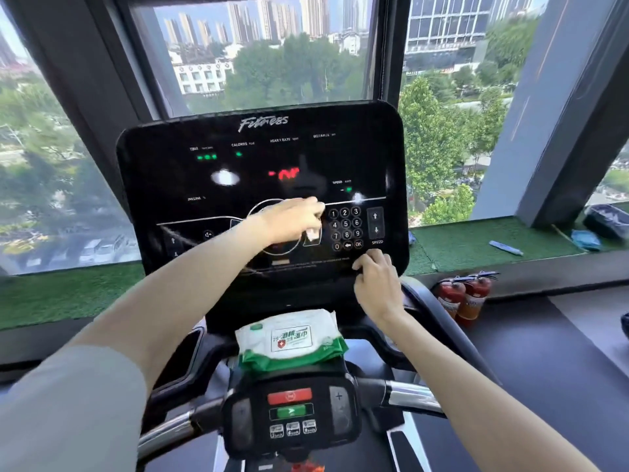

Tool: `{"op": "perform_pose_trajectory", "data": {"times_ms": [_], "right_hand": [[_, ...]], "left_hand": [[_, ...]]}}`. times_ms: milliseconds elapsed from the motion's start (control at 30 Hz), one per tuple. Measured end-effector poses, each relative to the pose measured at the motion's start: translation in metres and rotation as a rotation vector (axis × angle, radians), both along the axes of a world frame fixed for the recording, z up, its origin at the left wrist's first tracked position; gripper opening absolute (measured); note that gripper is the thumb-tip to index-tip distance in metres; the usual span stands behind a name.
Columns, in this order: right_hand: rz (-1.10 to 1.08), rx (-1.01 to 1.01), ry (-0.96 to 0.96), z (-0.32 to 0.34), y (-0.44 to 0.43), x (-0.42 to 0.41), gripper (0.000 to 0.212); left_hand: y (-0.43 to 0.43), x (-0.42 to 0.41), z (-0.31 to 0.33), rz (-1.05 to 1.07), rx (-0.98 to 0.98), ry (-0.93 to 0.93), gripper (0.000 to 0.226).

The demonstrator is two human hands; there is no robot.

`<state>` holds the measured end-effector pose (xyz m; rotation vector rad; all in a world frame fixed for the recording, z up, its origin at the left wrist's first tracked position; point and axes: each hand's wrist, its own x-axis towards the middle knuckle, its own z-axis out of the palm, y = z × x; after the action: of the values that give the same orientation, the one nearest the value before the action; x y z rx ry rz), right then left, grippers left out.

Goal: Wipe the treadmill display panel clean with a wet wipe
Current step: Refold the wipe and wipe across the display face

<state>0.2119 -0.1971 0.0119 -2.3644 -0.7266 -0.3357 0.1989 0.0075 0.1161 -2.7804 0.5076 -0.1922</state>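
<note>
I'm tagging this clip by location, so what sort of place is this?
Most likely a gym high up in a city building: a treadmill display panel marked Fitness, its control pod with red and green keys below, and windows overlooking tower blocks and treetops.

Two hands (292,219) (376,287), one wipe (312,235), one panel (163,178), two extinguishers (450,298) (476,298).

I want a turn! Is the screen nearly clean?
Not yet. A wipe is out of the pack, and the left hand holds it on the middle of the screen, beside the number buttons. The right hand rests on the bottom edge. How much is clean, I can't tell.
</note>
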Motion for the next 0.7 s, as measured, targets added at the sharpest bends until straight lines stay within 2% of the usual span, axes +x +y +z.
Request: {"op": "perform_pose_trajectory", "data": {"times_ms": [167, 233, 333, 400, 467, 567, 633, 700], "right_hand": [[0.029, 0.048, -0.043, 0.021, 0.022, 0.0, 0.027], [0.052, 0.058, -0.064, 0.027, 0.03, 0.0, 0.027], [0.099, 0.027, -0.11, 0.037, 0.042, -0.001, 0.026], [0.094, 0.001, -0.149, 0.042, 0.048, -0.001, 0.023], [0.056, -0.016, -0.177, 0.043, 0.049, 0.001, 0.018], [0.025, -0.064, -0.138, 0.036, 0.045, 0.004, 0.018], [0.033, -0.051, -0.14, 0.028, 0.041, 0.006, 0.019], [0.053, -0.063, -0.186, 0.021, 0.037, 0.008, 0.027]], "left_hand": [[0.047, -0.018, 0.033, 0.524, -0.786, -0.707, 0.035], [0.046, -0.026, 0.031, 0.568, -0.888, -0.811, 0.035], [0.035, -0.034, 0.006, 0.484, -0.794, -0.77, 0.037], [0.016, -0.041, -0.024, 0.313, -0.69, -0.694, 0.042], [-0.007, -0.046, -0.061, 0.154, -0.524, -0.487, 0.042], [-0.023, -0.042, -0.109, 0.079, -0.359, -0.249, 0.042], [-0.019, -0.038, -0.117, 0.073, -0.278, -0.225, 0.044], [-0.015, -0.037, -0.099, 0.071, -0.265, -0.266, 0.04]]}}
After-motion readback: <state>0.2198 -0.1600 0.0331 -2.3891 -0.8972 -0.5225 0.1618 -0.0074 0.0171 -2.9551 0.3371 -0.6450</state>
